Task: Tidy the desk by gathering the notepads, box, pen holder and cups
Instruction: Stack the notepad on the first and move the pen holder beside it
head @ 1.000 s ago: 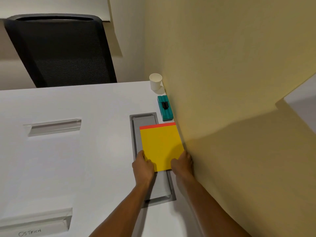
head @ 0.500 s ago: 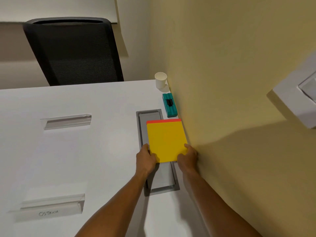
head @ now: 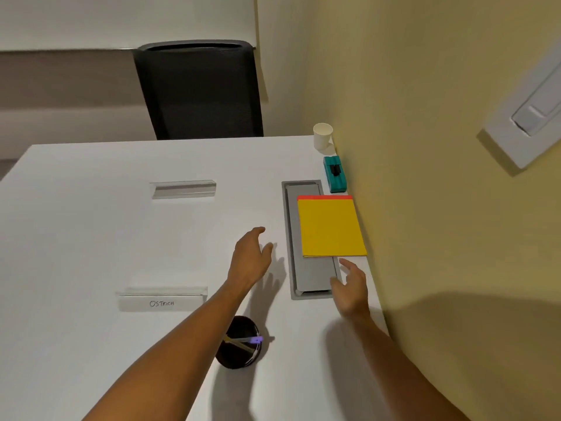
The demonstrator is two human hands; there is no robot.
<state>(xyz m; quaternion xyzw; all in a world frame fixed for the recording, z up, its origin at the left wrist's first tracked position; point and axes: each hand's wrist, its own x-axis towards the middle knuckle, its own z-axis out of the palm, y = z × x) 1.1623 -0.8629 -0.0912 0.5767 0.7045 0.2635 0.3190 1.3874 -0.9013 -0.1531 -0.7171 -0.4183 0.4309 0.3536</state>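
Observation:
A yellow notepad (head: 331, 227) lies on top of an orange-red one (head: 324, 197), against the yellow wall and partly over the grey cable hatch (head: 305, 278). Beyond them sit a teal box (head: 334, 174) and a white paper cup (head: 322, 135) near the desk's far right corner. A black pen holder (head: 243, 347) with pens stands near me, partly hidden by my left forearm. My left hand (head: 250, 258) hovers open left of the hatch. My right hand (head: 352, 288) is open just below the notepads, touching nothing.
Two clear acrylic name stands rest on the white desk (head: 91, 232): one further away (head: 183, 188), one labelled "Ostrich" (head: 162, 299). A black mesh chair (head: 198, 89) stands behind the far edge. The yellow wall (head: 440, 208) bounds the desk on the right.
Both hands have let go of the notepad stack and drawn back toward me, the left one swinging leftward. The view has tilted down, bringing the pen holder into sight.

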